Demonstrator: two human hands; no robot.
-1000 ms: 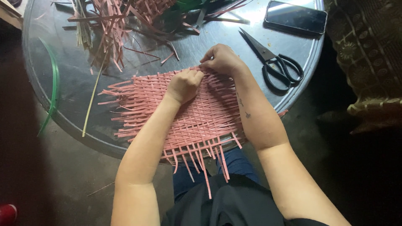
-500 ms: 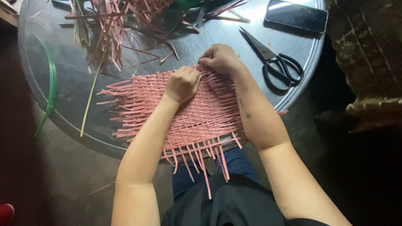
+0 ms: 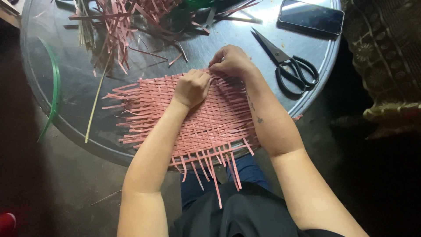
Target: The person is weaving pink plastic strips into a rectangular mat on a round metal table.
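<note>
A flat mat of woven pink strips (image 3: 206,125) lies on a round glass table (image 3: 66,92), its loose ends hanging over the near edge. My left hand (image 3: 191,87) rests as a fist on the mat's far part, pressing it down. My right hand (image 3: 231,61) is at the mat's far edge, fingers pinched on a pink strip there. The two hands touch each other at the knuckles.
Black scissors (image 3: 289,66) lie right of my hands, a dark phone (image 3: 311,16) beyond them. A heap of loose pink strips (image 3: 123,22) lies at the far side, a green strip (image 3: 55,87) curves at the left edge, and a pale thin stick (image 3: 94,105) lies beside the mat.
Both hands have stayed at the mat's far edge, with only small finger movements on the strips. The mat has not shifted.
</note>
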